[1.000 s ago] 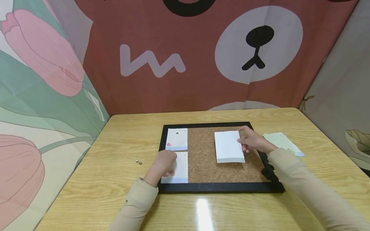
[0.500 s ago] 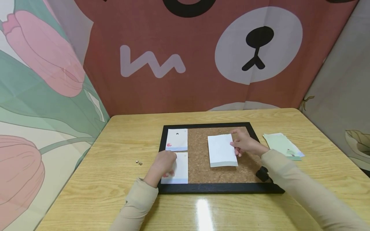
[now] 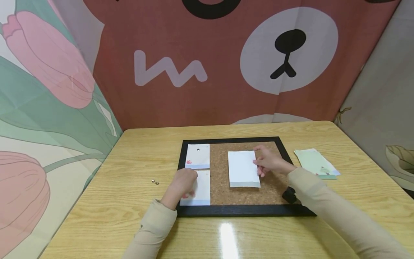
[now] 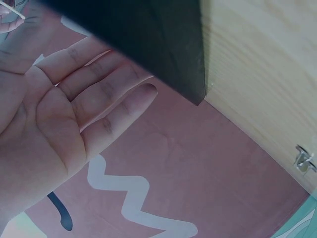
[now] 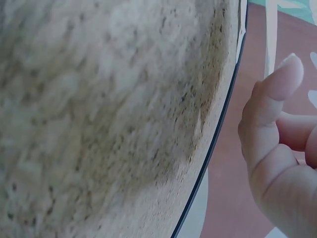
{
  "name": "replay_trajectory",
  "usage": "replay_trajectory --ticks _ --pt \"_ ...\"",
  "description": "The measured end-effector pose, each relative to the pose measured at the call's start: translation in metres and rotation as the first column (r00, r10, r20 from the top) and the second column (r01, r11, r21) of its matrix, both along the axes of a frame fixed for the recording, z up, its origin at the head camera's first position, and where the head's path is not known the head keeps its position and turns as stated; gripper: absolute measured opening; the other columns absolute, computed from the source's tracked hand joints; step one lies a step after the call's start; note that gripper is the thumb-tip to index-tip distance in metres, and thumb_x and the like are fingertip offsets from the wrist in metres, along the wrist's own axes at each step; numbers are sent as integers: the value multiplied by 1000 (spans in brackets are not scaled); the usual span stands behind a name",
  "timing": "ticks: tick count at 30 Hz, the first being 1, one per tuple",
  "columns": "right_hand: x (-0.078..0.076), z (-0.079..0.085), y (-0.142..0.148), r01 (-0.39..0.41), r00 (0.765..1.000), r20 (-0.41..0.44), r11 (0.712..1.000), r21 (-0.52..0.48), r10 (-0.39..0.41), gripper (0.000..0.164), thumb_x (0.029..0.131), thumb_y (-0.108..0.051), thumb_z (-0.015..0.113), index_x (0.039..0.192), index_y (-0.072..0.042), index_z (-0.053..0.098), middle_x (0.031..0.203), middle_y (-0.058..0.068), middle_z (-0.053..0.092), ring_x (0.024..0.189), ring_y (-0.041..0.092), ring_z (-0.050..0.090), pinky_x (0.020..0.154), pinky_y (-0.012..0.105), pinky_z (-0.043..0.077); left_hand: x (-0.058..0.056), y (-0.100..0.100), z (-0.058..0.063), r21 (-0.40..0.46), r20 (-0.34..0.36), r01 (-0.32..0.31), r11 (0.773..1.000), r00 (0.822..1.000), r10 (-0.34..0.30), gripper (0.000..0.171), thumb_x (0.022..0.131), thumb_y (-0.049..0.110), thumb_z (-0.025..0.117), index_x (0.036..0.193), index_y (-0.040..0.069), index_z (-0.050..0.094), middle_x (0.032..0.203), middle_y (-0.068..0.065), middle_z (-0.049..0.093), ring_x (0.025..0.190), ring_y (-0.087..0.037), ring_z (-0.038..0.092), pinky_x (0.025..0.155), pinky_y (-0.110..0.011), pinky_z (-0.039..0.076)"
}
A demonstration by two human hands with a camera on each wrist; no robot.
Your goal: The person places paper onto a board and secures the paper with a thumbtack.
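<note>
Big reddish-brown bear backdrop (image 3: 223,100) behind everything, and a wood-grain counter (image 3: 139,158) in front with a cork board (image 3: 223,196) in a black frame (image 3: 245,210) lying flat on it. Two cards run down the left side of the cork: the far-left card (image 3: 198,159) with a small dark spot near its top, and the near-left card (image 3: 203,189).

The right hand (image 3: 271,162) pinches a white paper (image 3: 243,169) by its right edge, over the cork right of the middle. There's a shadow under the near edge, so at least that end looks lifted; can't tell whether any of it touches. The left hand (image 3: 182,181) is at the near-left card, fingers fairly straight in the left wrist view, tips hidden, so no clue what's under them.

My take on handling that paper: go light on the pinch so the edge doesn't crease, and lower it flat, not one corner first. Line its left side up parallel with the cards, and use the frame to judge square. A second finger on the far edge would probably stop it swinging.

Also, watch the two shiny bits (image 3: 153,181) left of the board, easy to knock with a sleeve. The greenish papers (image 3: 315,162) on the right seem safely clear.
</note>
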State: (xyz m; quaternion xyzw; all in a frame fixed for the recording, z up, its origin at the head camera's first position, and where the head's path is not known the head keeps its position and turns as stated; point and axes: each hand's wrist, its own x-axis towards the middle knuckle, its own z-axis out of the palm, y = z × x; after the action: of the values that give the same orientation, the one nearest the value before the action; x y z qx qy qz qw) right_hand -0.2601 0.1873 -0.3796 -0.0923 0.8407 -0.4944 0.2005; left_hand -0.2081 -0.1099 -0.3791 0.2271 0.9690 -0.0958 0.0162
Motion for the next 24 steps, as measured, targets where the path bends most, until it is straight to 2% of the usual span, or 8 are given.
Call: replay_trajectory --ticks 9,24 --pt "2 1 -17 -22 999 29 1000 14 21 50 93 2 40 133 2 9 65 16 52 43 16 51 45 33 48 1 0 1 -2 22 -1 1000 1000 1 35 55 25 85 73 8 61 63 -1 52 56 -15 43 49 -25 37" --pt "7 -1 -38 1 997 75 998 -67 4 52 92 3 41 133 1 10 68 18 52 44 17 51 44 31 48 -1 0 0 -5 46 -23 1000 999 23 36 56 28 85 78 7 63 68 -3 56 58 -15 44 51 -25 38"
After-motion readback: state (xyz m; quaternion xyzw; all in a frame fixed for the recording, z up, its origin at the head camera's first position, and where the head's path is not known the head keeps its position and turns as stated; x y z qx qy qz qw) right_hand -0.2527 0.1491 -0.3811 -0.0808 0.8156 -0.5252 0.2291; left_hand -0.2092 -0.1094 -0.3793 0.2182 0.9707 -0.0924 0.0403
